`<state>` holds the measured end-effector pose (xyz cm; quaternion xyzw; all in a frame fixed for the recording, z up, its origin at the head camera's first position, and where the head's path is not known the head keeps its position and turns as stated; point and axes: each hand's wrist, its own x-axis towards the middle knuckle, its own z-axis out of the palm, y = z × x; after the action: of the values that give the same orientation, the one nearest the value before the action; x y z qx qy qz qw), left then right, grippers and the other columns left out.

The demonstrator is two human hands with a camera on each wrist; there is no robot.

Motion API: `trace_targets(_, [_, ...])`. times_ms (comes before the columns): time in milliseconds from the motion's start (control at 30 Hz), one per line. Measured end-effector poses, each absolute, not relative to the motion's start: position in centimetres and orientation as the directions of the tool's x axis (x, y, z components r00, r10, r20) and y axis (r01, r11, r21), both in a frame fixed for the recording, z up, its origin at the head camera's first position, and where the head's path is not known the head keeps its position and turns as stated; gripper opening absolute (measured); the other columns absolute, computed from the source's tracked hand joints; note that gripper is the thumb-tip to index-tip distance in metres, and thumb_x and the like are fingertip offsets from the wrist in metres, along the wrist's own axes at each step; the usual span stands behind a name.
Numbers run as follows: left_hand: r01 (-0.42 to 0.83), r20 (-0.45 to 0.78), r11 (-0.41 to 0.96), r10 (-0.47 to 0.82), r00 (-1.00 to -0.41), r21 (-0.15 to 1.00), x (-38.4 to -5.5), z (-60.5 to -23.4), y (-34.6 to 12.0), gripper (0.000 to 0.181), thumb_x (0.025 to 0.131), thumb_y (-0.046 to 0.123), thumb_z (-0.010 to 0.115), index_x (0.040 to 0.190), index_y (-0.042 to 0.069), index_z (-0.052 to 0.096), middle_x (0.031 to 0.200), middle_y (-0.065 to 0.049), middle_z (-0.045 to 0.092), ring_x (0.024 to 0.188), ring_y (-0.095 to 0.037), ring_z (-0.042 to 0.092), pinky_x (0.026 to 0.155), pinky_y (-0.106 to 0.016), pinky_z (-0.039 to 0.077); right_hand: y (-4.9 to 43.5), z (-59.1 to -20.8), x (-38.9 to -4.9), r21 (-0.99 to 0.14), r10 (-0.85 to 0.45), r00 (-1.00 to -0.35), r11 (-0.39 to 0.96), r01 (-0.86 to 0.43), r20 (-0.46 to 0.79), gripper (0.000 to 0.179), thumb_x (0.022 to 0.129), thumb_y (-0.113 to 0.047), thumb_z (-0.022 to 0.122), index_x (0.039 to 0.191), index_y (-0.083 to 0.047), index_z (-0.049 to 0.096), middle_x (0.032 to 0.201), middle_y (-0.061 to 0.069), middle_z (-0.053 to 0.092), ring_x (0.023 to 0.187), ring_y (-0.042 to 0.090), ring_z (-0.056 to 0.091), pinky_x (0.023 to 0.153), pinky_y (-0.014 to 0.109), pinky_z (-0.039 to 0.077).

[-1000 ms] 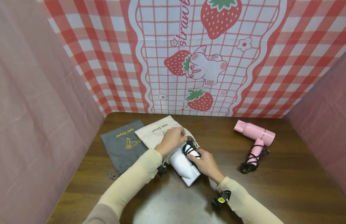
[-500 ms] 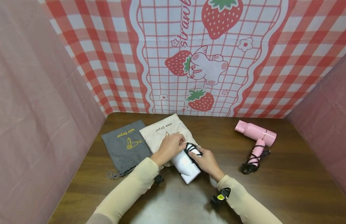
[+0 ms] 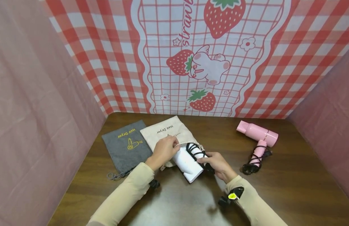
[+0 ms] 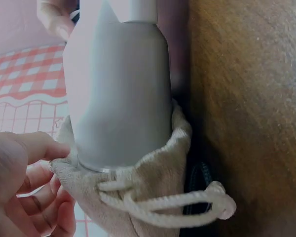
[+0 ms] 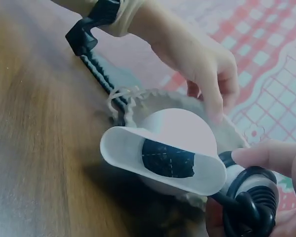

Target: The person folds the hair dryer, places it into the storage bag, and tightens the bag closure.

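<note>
A white hair dryer (image 3: 187, 164) lies partly inside a cream drawstring bag (image 3: 160, 128) printed "Hair Dryer"; its nozzle (image 5: 116, 145) sticks out toward the person. My left hand (image 3: 165, 151) pinches the bag's mouth between thumb and finger, beside the dryer's barrel (image 4: 118, 98). With fingers and thumb, my right hand (image 3: 218, 164) grips the dryer's handle, which has a black cord (image 5: 249, 212) wound around it. In the left wrist view the bag's rim surrounds the barrel's rear end, and a knotted drawstring (image 4: 219, 200) hangs loose. The dryer's rear end is hidden in the bag.
A grey "Hair Dryer" drawstring bag (image 3: 123, 157) lies flat at the left, close to the cream one. At the right rests a pink hair dryer (image 3: 257, 133) with a black cord around its handle. A checked strawberry cloth (image 3: 202, 66) hangs behind the wooden table (image 3: 298, 188).
My left hand has shifted left along the bag's mouth, off the handle side. My right hand has moved slightly right on the handle. The cream bag has shifted slightly right since the first frame.
</note>
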<state>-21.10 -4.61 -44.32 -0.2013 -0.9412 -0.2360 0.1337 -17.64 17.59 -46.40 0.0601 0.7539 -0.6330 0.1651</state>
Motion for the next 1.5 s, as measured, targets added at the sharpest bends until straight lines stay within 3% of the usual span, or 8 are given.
trace_targets(100, [0.431, 0.333, 0.796, 0.305, -0.892, 0.425, -21.1, -44.1, -4.6, 0.011, 0.087, 0.021, 0.071, 0.080, 0.014, 0.066, 0.074, 0.001, 0.062, 0.064, -0.014, 0.056, 0.059, -0.027, 0.044, 18.2, -46.5, -17.5, -0.931, -0.149, -0.925, 0.165, 0.325, -0.349, 0.038, 0.084, -0.013, 0.069, 0.111, 0.013, 0.061, 0.077, -0.001, 0.062, 0.069, 0.011, 0.059, 0.062, 0.024, 0.051])
trace_targets(233, [0.423, 0.321, 0.789, 0.300, -0.898, 0.447, -21.1, -44.1, -4.5, 0.011, 0.087, 0.021, 0.070, 0.080, 0.014, 0.066, 0.074, 0.001, 0.061, 0.065, -0.014, 0.055, 0.060, -0.027, 0.044, 18.7, -46.6, -17.1, -0.928, -0.225, -0.906, 0.191, 0.320, -0.359, 0.040, 0.092, -0.023, 0.065, 0.113, 0.009, 0.056, 0.072, 0.002, 0.060, 0.059, 0.012, 0.061, 0.052, 0.024, 0.052])
trace_targets(400, [0.413, 0.322, 0.779, 0.284, -0.903, 0.472, -21.2, -44.0, -4.5, 0.009, 0.088, 0.020, 0.069, 0.081, 0.014, 0.067, 0.074, 0.001, 0.062, 0.065, -0.012, 0.055, 0.061, -0.025, 0.044, 19.2, -46.5, -16.8, -0.939, -0.249, -0.906, 0.094, 0.330, -0.343, 0.036, 0.091, -0.014, 0.066, 0.112, 0.012, 0.054, 0.078, 0.002, 0.061, 0.059, 0.011, 0.062, 0.057, 0.021, 0.054])
trace_targets(700, [0.389, 0.295, 0.733, 0.264, -0.919, 0.558, -21.5, -43.7, -4.4, 0.008, 0.087, 0.020, 0.070, 0.082, 0.013, 0.069, 0.076, 0.001, 0.066, 0.070, -0.012, 0.058, 0.068, -0.026, 0.047, 18.4, -46.3, -16.7, -0.957, -0.122, -0.952, 0.108, 0.270, -0.282, 0.036, 0.093, -0.020, 0.065, 0.107, 0.013, 0.059, 0.066, -0.001, 0.058, 0.052, 0.010, 0.059, 0.051, 0.021, 0.050])
trace_targets(967, [0.432, 0.356, 0.727, 0.270, -0.894, 0.534, -21.6, -43.7, -4.2, 0.009, 0.087, 0.021, 0.071, 0.082, 0.013, 0.069, 0.075, 0.001, 0.065, 0.069, -0.012, 0.057, 0.068, -0.026, 0.047, 17.0, -46.4, -16.9, -0.947, -0.022, -0.950, -0.078, 0.313, -0.312, 0.020, 0.093, -0.019, 0.064, 0.087, -0.001, 0.064, 0.065, -0.003, 0.056, 0.051, 0.010, 0.058, 0.050, 0.019, 0.048])
trace_targets(1500, [0.444, 0.360, 0.673, 0.272, -0.893, 0.592, -21.4, -42.8, -3.8, 0.009, 0.087, 0.020, 0.071, 0.083, 0.012, 0.070, 0.076, 0.000, 0.066, 0.068, -0.011, 0.057, 0.065, -0.022, 0.044, 12.7, -47.4, -18.9, -0.949, 0.039, -0.968, -0.209, 0.234, -0.248, 0.018, 0.095, -0.013, 0.061, 0.099, 0.005, 0.061, 0.068, -0.003, 0.058, 0.053, 0.008, 0.054, 0.052, 0.019, 0.048])
